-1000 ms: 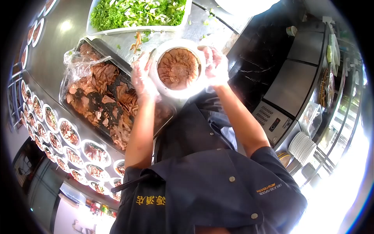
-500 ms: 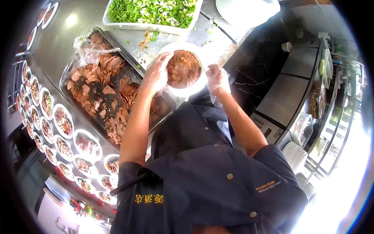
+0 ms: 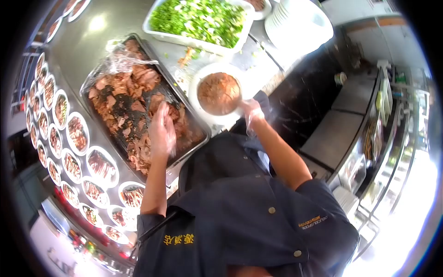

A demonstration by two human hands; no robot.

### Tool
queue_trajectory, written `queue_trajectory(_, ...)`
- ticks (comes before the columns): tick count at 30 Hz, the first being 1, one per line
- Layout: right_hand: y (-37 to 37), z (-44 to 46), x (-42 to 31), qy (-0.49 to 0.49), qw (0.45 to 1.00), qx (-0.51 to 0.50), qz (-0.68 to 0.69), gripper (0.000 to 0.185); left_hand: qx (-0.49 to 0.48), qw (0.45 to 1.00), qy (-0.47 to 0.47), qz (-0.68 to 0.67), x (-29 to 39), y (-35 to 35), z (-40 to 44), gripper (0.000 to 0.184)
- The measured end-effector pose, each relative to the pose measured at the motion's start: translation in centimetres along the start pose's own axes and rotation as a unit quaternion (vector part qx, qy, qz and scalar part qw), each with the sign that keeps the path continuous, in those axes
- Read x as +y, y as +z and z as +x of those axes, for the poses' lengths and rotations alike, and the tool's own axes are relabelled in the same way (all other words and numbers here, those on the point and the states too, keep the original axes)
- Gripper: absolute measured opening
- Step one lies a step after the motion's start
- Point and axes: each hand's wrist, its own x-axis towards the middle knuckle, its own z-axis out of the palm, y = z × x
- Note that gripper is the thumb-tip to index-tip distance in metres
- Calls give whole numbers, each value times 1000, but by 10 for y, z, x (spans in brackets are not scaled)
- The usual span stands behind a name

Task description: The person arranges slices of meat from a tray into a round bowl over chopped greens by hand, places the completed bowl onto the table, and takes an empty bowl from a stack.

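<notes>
My left hand (image 3: 164, 131), in a clear plastic glove, is over the right side of a dark metal tray (image 3: 201, 131) of sliced cooked meat (image 3: 121, 76). Its fingers are stretched out and slightly blurred; nothing shows in them. To its right is a white bowl (image 3: 199, 110) filled with brown meat. At the bowl's right rim is my right hand (image 3: 251, 111), also gloved, its fingers closed on the edge. Part of those fingers is hard to make out in the glare.
A white tub (image 3: 196, 44) of chopped greens stands behind the bowl, with stacked white bowls (image 3: 295, 27) to its right. Several filled bowls (image 3: 77, 134) line the counter at left. Crumpled plastic film (image 3: 108, 67) lies over the tray's far end.
My left hand has left the bowl's left rim and moved left and nearer, over the meat tray. My right hand has come against the bowl's right rim. The whole view has shifted slightly.
</notes>
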Motion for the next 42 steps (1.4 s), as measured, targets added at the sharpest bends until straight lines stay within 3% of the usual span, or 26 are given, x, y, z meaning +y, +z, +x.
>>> queue_trajectory(2, 6, -3, -10, -78, 997, -7, -22, 27, 7, 997, -76, 33, -6, -20, -29, 51)
queue_trajectory(3, 9, -21, -39, -38, 999, 5, -14, 25, 7, 993, -115, 32, -4, -31, -40, 53)
queue_trajectory(4, -1, -11, -26, -71, 984, -21, -159, 30, 27, 993, -114, 33, -6, -39, -48, 53)
queue_trajectory(6, -4, -22, -22, -60, 998, -6, 34, 21, 21, 963, -89, 255, -10, -51, -67, 64)
queue_trajectory(7, -16, -29, -33, -78, 992, -42, -88, 17, 35, 962, -95, 255, -9, -53, -74, 64)
queue_trajectory(9, -1, -54, -75, -38, 999, 6, 37, 12, 28, 946, -142, 289, -9, -56, -84, 79)
queue_trajectory(10, -2, -50, -84, -24, 998, -21, 55, 9, -7, 936, -198, 290, -15, -51, -91, 86)
queue_trajectory(12, -7, -42, -110, 8, 992, -62, 111, 11, -12, 934, -205, 293, -29, -43, -99, 89)
queue_trajectory(15, 40, -54, -181, 63, 956, -101, 269, 24, -35, 930, -226, 287, -40, -42, -96, 94)
queue_trajectory(16, 41, -32, -170, 62, 950, -158, 261, 34, -49, 926, -228, 295, -41, -43, -95, 94)
queue_trajectory(20, 95, 11, -199, 1, 939, -233, 253, 36, -88, 915, -236, 316, -44, -41, -89, 96)
queue_trajectory(24, 191, 79, -238, -36, 923, -242, 296, 45, -101, 912, -272, 291, -44, -33, -95, 96)
queue_trajectory(28, 294, 131, -310, -26, 911, -279, 303, 27, -97, 913, -279, 283, -42, -18, -104, 86)
queue_trajectory(29, 325, 131, -330, -50, 933, -210, 287, 22, -94, 912, -277, 288, -40, -16, -105, 83)
queue_trajectory(31, 373, 131, -375, 37, 984, -21, 175, 34, -91, 913, -280, 282, -39, -14, -106, 80)
queue_trajectory(33, 411, 164, -381, 74, 994, 18, 75, 65, -101, 908, -306, 269, -44, -9, -105, 82)
queue_trajectory(35, 427, 192, -379, 42, 992, 9, -121, 60, -112, 887, -345, 286, -33, -11, -94, 86)
queue_trajectory(36, 432, 205, -377, -17, 949, -31, -313, 58, -122, 884, -349, 286, -30, -13, -90, 88)
queue_trajectory(37, 436, 214, -380, -87, 852, -86, -509, 56, -129, 880, -356, 287, -30, -13, -90, 91)
queue_trajectory(39, 438, 218, -394, -158, 686, -155, -693, 52, -123, 886, -333, 297, -41, -5, -100, 88)
queue_trajectory(41, 441, 228, -397, -169, 637, -189, -728, 49, -130, 884, -333, 300, -40, -7, -100, 86)
queue_trajectory(42, 440, 244, -380, -220, 656, -171, -702, 47, -114, 893, -308, 306, -42, -5, -103, 85)
